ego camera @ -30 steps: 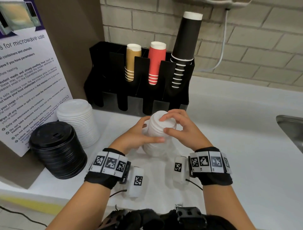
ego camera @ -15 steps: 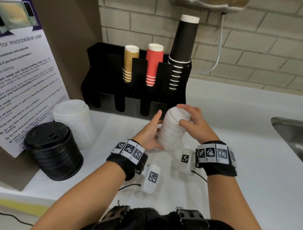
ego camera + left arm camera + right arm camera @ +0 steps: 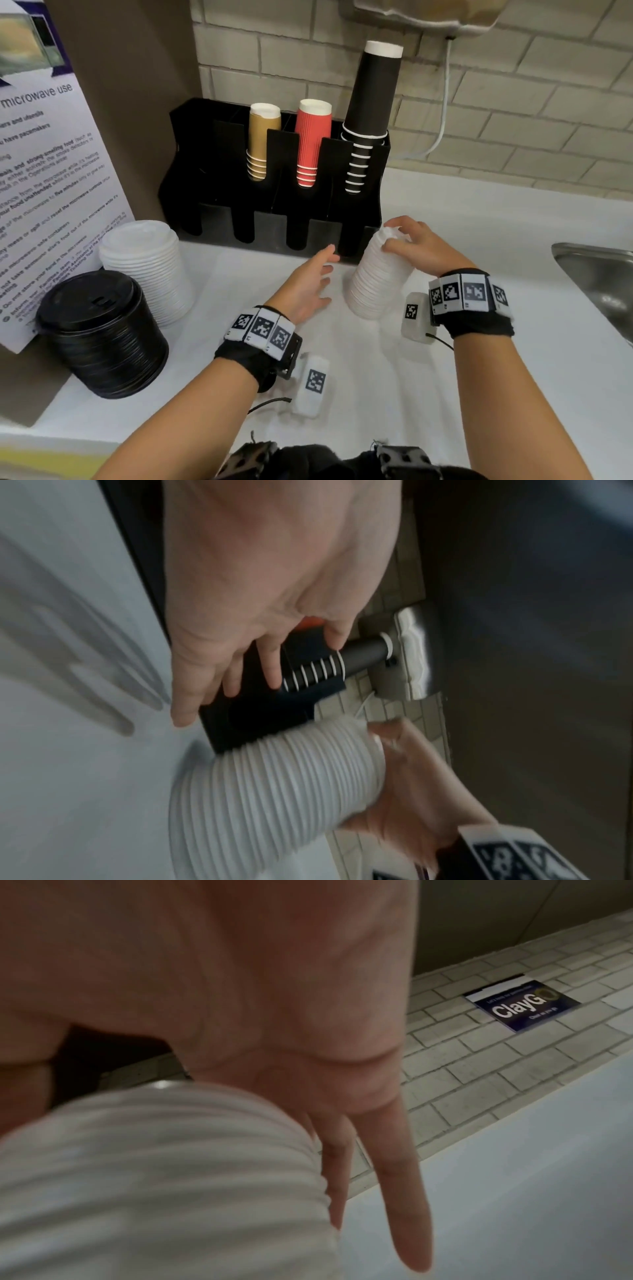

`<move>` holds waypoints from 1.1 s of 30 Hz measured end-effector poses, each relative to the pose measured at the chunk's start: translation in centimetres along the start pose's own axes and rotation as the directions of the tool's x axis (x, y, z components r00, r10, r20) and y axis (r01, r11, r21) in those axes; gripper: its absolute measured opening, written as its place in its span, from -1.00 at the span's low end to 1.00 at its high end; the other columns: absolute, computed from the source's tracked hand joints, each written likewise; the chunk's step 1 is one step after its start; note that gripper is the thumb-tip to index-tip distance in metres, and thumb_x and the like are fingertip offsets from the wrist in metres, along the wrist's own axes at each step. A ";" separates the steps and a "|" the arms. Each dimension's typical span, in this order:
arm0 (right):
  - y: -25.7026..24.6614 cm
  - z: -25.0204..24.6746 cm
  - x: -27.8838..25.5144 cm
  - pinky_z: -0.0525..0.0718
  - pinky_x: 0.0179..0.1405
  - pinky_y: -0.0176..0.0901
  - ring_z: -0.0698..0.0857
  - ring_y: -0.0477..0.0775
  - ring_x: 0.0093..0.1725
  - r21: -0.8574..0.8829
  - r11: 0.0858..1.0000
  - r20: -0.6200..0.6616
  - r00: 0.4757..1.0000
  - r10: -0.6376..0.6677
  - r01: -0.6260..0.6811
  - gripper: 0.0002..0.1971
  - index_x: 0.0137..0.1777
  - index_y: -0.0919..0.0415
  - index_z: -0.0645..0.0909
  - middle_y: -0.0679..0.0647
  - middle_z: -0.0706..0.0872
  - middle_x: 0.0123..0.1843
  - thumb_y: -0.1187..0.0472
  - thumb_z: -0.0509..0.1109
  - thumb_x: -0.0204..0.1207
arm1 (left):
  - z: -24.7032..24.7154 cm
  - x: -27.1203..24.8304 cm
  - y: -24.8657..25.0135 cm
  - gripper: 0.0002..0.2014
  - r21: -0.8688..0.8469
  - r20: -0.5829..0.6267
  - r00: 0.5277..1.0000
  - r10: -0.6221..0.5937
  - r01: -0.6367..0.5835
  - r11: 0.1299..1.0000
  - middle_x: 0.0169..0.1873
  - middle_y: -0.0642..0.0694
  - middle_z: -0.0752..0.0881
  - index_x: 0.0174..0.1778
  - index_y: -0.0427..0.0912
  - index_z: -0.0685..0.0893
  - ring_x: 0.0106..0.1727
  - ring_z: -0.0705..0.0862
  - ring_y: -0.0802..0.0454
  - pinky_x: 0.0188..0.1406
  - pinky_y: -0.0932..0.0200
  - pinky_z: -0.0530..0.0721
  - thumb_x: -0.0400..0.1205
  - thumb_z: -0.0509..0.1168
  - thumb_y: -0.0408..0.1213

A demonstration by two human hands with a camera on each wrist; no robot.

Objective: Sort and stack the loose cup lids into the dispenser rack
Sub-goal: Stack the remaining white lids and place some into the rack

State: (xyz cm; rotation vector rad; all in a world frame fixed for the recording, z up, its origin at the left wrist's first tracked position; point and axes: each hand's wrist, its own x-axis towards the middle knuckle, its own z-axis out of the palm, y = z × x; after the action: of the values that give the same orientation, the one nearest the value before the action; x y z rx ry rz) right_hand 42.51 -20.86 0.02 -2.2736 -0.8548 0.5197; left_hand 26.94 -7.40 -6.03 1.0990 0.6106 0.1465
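White counter point(image 3: 428, 394) along a brick wall; right hand point(image 3: 416, 245) grips the top of a tilted lid stack point(image 3: 378, 277) before the rack point(image 3: 274, 222); left hand point(image 3: 305, 287) open beside it, apart.

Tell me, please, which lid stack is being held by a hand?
The narrow white stack by the rack, gripped by the right hand; the wider white and black stacks stand untouched.

A white counter point(image 3: 513, 342) runs along a wall of pale grey brick point(image 3: 513, 113), with a steel sink point(image 3: 603, 277) set into its right end. A white cable point(image 3: 444, 102) hangs down the brick, and a printed microwave notice point(image 3: 44, 192) leans at the left.
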 end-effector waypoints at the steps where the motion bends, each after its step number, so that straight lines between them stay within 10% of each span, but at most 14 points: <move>1: 0.0 0.0 0.2 0.43 0.05 -0.11 0.50 0.10 0.23 -0.041 0.999 0.006 1.000 -0.016 0.016 -0.51 0.32 -0.16 0.42 0.04 0.44 0.28 -0.10 0.47 0.41 | -0.8 -0.3 0.1 -0.61 -0.002 -0.013 1.000 0.017 -0.017 1.000 0.50 -0.09 0.44 0.34 -0.03 0.61 0.62 0.29 -0.10 0.57 -0.19 0.31 0.71 0.17 0.09; 8: -0.6 -0.2 0.8 0.51 -0.18 -0.19 0.58 0.11 0.09 -0.148 0.989 0.077 0.997 -0.006 0.017 -0.31 0.36 -0.15 0.36 0.04 0.54 0.17 -0.05 0.63 0.28 | -4.9 -2.2 0.8 -0.80 -0.002 -0.083 0.993 0.086 -0.086 0.996 0.26 0.03 0.65 0.12 0.04 0.71 0.40 0.56 0.00 0.34 0.02 0.51 0.68 0.26 -0.04; 16: -1.0 -1.1 0.6 0.51 0.03 -0.09 0.56 0.13 0.19 -0.146 0.989 0.025 0.999 -0.025 0.028 -0.32 0.36 -0.17 0.39 0.03 0.51 0.25 -0.07 0.63 0.27 | -5.9 -3.4 1.7 -0.70 -0.008 -0.103 0.982 0.160 -0.162 0.987 0.27 0.03 0.67 0.28 -0.02 0.68 0.36 0.60 0.01 0.23 0.06 0.58 0.70 0.22 -0.04; 26: -10.2 3.0 -2.7 0.42 0.16 -0.63 0.52 -0.29 0.27 0.037 0.843 0.103 0.837 -0.537 0.536 -0.33 0.38 -0.23 0.42 -0.30 0.55 0.27 -0.05 0.63 0.29 | -5.0 -5.0 3.0 -0.24 -0.165 0.185 0.942 0.278 -0.249 0.954 0.41 -0.06 0.62 0.49 0.20 0.48 0.37 0.64 -0.17 0.24 -0.28 0.68 0.35 0.31 0.38; 33: -12.3 8.6 -2.7 0.56 0.33 0.04 0.50 0.01 0.33 0.090 0.840 0.236 0.808 -0.540 0.535 -0.33 0.41 -0.20 0.40 -0.04 0.53 0.31 0.06 0.61 0.35 | -6.3 -5.2 2.8 -0.51 -0.480 0.098 0.951 0.295 -0.214 0.851 0.22 -0.20 0.75 0.30 -0.07 0.68 0.25 0.74 -0.13 -0.01 -0.17 0.75 0.52 0.34 0.10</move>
State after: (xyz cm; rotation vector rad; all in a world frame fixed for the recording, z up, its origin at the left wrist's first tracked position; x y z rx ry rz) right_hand 30.44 -11.87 2.71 -1.8400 -1.5527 0.5492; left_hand 19.78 -3.26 -3.51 0.7074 0.2494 0.4073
